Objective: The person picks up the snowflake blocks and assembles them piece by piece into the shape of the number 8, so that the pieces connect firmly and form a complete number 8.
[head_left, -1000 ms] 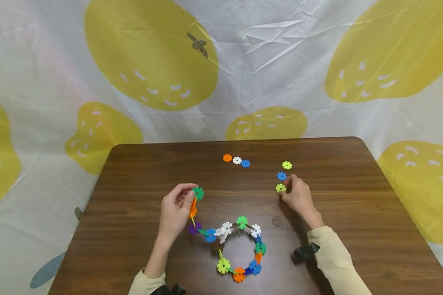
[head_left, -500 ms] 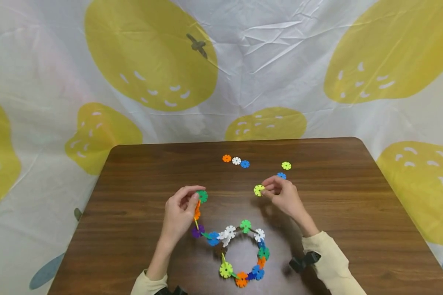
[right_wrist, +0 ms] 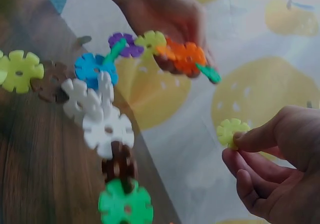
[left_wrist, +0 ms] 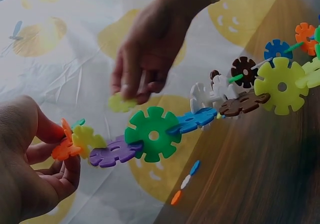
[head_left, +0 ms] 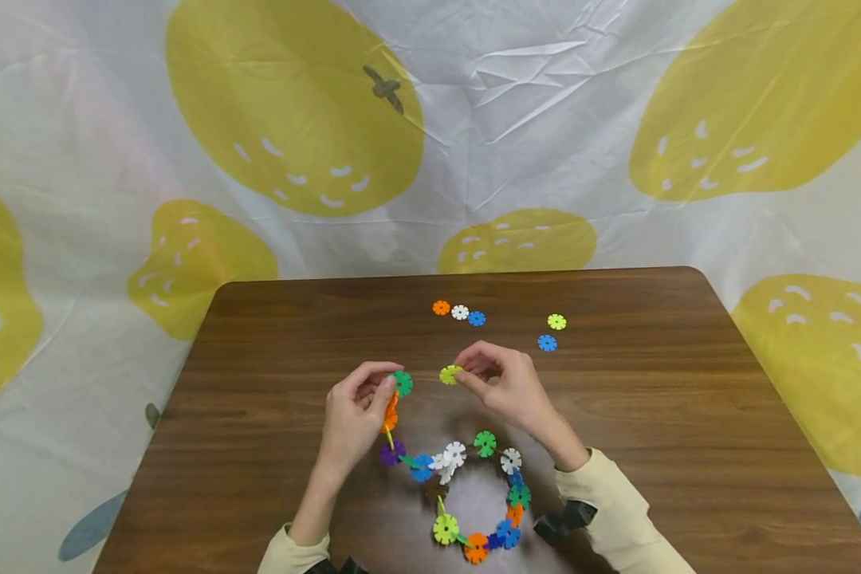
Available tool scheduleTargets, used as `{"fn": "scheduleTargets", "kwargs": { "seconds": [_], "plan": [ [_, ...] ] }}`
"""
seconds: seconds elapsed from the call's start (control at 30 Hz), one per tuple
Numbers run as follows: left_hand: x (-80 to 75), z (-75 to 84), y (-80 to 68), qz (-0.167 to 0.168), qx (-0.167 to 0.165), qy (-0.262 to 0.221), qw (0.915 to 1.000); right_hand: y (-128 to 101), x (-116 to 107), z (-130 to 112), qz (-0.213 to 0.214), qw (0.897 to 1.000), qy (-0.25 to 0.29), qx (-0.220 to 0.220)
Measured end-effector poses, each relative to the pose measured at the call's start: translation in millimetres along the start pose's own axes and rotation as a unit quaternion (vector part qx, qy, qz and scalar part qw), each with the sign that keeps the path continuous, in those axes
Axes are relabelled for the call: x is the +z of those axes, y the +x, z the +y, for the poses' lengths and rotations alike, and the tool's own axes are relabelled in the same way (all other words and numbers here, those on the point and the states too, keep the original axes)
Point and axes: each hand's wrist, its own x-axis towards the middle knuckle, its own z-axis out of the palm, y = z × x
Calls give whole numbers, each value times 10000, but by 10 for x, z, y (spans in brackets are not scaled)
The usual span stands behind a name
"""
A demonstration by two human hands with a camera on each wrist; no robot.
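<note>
My left hand (head_left: 354,413) pinches the raised end of a chain of notched plastic discs (head_left: 422,468), near a green disc (head_left: 402,383) and an orange disc (left_wrist: 66,146). From there the chain runs down to a closed ring of mixed colours on the table. To the right of that end, my right hand (head_left: 511,388) holds a lime-yellow notched disc (right_wrist: 231,131) between thumb and fingers, above the table. A small gap separates the yellow disc from the green one. In the left wrist view, the right hand's yellow disc is blurred.
Near the back edge of the brown wooden table (head_left: 273,335) lie loose orange (head_left: 441,308), white (head_left: 460,312) and blue (head_left: 477,319) discs. Farther right are a yellow disc (head_left: 556,322) and a blue disc (head_left: 547,343). A lemon-print cloth (head_left: 430,159) hangs behind.
My right hand has lifted the yellow disc from beside the blue one and carried it left toward my left hand. The left hand and chain have shifted slightly right.
</note>
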Motion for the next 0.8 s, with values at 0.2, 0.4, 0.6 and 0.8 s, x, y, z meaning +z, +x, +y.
{"fn": "scheduleTargets", "kwargs": {
  "seconds": [0.2, 0.4, 0.6, 0.8],
  "plan": [
    [17, -6, 2, 90, -109, -179, 9997, 39, 149, -160, 73, 9959, -331, -842],
    [23, -4, -3, 53, -129, -209, 9997, 31, 248, -213, 427, 9841, -654, -1593],
    [16, -8, -13, 68, 75, -141, 9998, 22, 317, -196, 626, 9744, -654, -2056],
    [27, -3, -25, 251, 453, -38, 9986, 12, 356, -190, 874, 9599, -649, -2585]
  ]
}}
